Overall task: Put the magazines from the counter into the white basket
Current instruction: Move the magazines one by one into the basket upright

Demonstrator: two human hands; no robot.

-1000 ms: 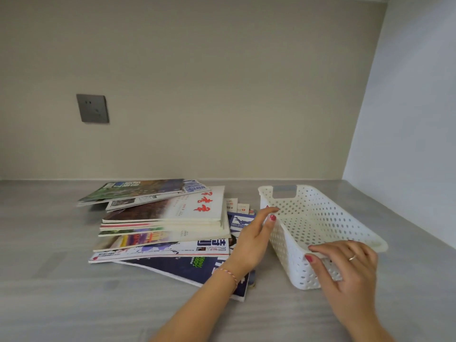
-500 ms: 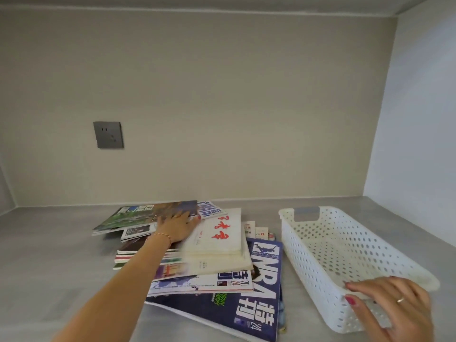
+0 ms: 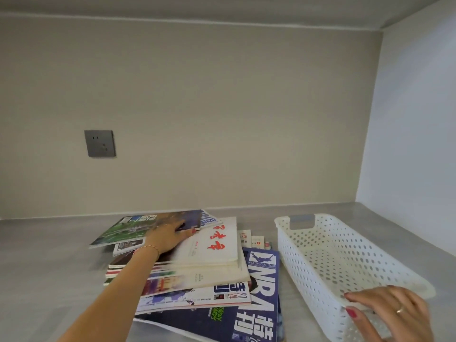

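Observation:
A messy stack of magazines lies on the grey counter. On top are a green-cover magazine and a white one with red characters; a blue NBA magazine sticks out at the bottom. My left hand reaches over the stack and grips the green magazine's near right edge. The white perforated basket stands empty just right of the stack. My right hand holds the basket's near rim, with the thumb on the outer wall.
A beige back wall carries a grey socket. A pale side wall closes the counter on the right, close behind the basket. Bare counter stretches to the left of the stack.
My left hand left the basket's side, crossed over the stack to the far green magazine and now grips its edge. My right hand stayed on the basket's near rim. The view tilted upward.

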